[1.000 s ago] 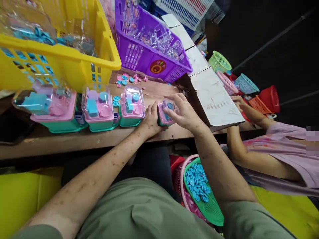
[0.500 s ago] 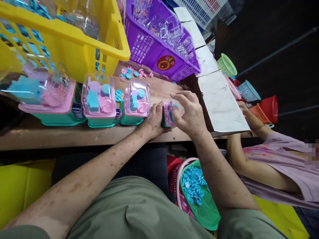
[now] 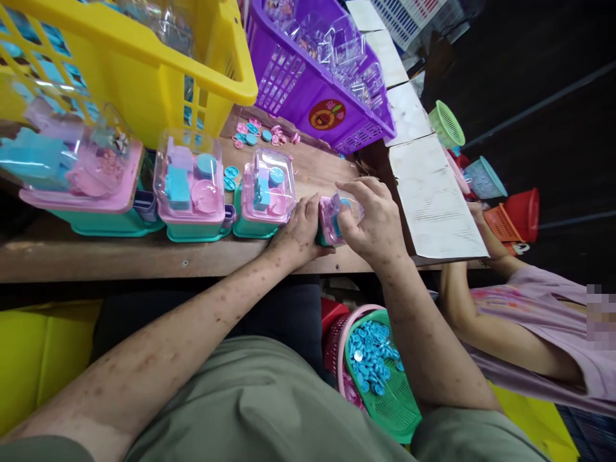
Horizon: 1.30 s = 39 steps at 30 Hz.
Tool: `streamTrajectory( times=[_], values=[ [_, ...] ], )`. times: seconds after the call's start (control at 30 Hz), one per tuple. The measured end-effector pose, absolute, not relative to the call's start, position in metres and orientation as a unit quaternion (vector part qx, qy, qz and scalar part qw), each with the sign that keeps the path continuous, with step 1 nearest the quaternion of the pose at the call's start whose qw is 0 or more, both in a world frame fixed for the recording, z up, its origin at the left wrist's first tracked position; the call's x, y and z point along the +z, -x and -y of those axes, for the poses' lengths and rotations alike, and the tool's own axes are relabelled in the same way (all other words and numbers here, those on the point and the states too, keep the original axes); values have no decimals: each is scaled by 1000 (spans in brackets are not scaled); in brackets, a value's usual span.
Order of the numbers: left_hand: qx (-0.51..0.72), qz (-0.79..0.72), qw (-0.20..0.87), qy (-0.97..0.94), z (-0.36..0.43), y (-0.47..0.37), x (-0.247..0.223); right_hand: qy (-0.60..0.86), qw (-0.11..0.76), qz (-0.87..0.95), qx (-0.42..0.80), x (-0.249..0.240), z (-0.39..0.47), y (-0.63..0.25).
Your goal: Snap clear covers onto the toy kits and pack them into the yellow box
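At the bench's front edge stands a small toy box [image 3: 331, 217] with a pink top, a teal base and a clear cover. My left hand [image 3: 301, 234] is wrapped round its left side. My right hand [image 3: 373, 221] curls over the clear cover [image 3: 355, 203] from the right, fingers and thumb bent about it; the hand partly hides the box. To the left, a similar toy box [image 3: 267, 192] sits close to my left hand. Another toy box [image 3: 190, 189] and a larger-looking one [image 3: 86, 173] continue the row, all with clear covers over pink and blue parts.
Behind the row stand a yellow basket [image 3: 158, 67] and a purple basket [image 3: 289, 80] of clear covers. Small pink and blue pieces [image 3: 253, 133] lie on the wooden bench [image 3: 317, 168]. Below is a green basket [image 3: 397, 410] of blue pieces. A co-worker's arm [image 3: 510, 340] is at right.
The view has shifted slightly, so the boxes and baskets sit a little differently in it. Both hands stay on the same toy box, with hardly any change of grip.
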<state>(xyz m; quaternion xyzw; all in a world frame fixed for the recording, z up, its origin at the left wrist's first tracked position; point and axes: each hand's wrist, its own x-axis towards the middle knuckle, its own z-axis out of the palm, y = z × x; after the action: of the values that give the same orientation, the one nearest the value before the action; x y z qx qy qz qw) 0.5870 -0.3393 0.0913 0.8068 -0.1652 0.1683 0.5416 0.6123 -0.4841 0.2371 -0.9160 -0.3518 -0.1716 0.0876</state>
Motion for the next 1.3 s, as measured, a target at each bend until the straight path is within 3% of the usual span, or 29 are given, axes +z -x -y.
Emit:
streamTrajectory(
  times=[0.9, 1.3],
  values=[
    [165, 171, 540, -807, 338, -586, 94, 914, 61, 382, -121, 245, 476, -620],
    [173, 175, 540, -805, 340, -596, 90, 916, 176, 347, -97, 217, 506, -624]
  ],
)
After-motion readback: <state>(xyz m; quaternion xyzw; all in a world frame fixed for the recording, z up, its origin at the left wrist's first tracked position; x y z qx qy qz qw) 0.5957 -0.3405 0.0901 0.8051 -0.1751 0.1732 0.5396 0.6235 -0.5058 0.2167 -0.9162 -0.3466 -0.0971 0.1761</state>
